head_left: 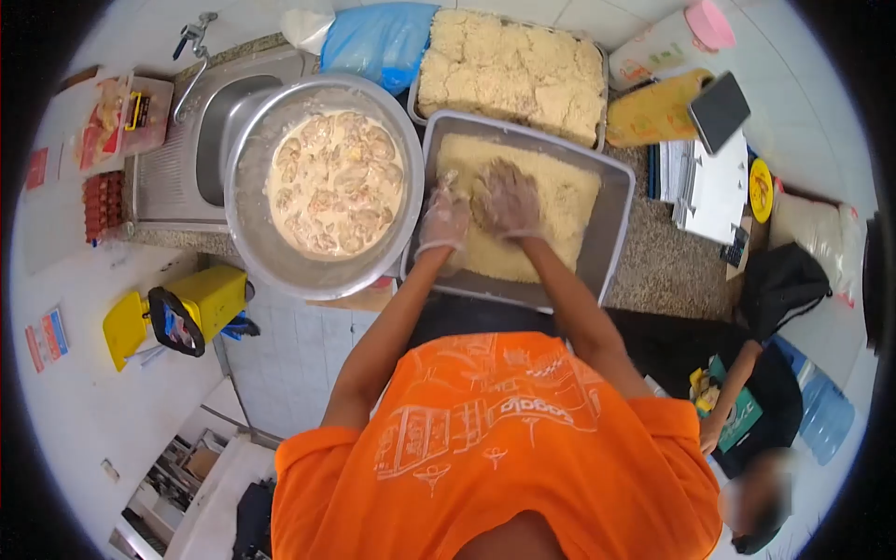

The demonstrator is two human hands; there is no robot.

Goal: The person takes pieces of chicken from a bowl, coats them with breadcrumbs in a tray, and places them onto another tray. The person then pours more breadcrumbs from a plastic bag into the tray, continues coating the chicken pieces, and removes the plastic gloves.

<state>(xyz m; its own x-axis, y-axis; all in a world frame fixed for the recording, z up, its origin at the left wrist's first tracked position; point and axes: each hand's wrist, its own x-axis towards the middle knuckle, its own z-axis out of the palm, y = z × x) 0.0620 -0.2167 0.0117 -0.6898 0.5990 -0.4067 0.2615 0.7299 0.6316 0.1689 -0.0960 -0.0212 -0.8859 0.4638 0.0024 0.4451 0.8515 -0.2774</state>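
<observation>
My left hand (pixel 445 217), in a clear plastic glove, lies along the left inside of a grey plastic tub (pixel 614 233). Its fingers are stretched out and coated with crumbs. Beside it, my right hand (pixel 509 198), gloved too, presses down with fingers spread on the breadcrumbs (pixel 560 201) that fill the tub. Whether a piece lies under the right palm is hidden. Left of the tub stands a large metal bowl (pixel 245 201) of raw meat pieces (pixel 336 182) in a creamy, pale batter.
Behind the tub sits a tray of crumb-coated pieces (pixel 513 70), with a blue plastic bag (pixel 378 42) beside it. A sink (pixel 219 131) is at left. Papers (pixel 714 191) and a phone-like dark device (pixel 719 112) are at right. Another person's arm (pixel 733 397) shows lower right.
</observation>
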